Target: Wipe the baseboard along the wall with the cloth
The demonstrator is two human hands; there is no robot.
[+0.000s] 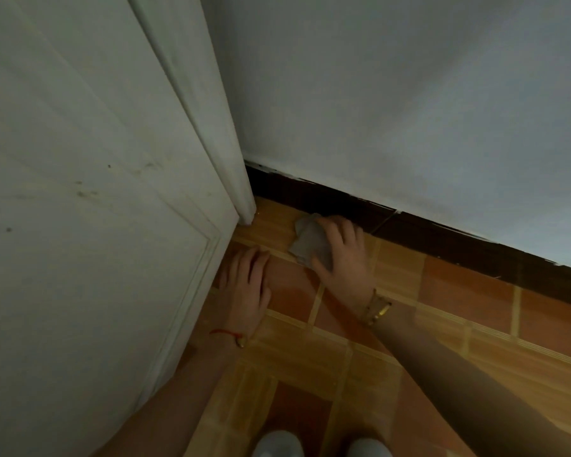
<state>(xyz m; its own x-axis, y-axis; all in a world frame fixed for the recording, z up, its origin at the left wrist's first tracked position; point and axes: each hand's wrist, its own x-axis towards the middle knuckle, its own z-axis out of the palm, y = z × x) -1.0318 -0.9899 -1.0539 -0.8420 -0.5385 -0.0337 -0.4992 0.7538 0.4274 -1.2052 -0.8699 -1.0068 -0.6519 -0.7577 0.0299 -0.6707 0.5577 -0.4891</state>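
A dark brown baseboard (442,240) runs along the foot of the pale wall, from the door frame down to the right. My right hand (345,255) grips a folded grey cloth (310,244) and holds it low against the baseboard, just above the tiled floor. The cloth sticks out to the left of my fingers. My left hand (248,285) lies flat on the floor tiles beside the door, fingers spread, holding nothing. A red string is on my left wrist and a gold bracelet on my right.
A white panelled door (89,209) and its frame (225,153) fill the left side, close to my left arm. Orange and tan tiles (459,324) cover the floor to the right. My two white shoe tips (277,445) show at the bottom edge.
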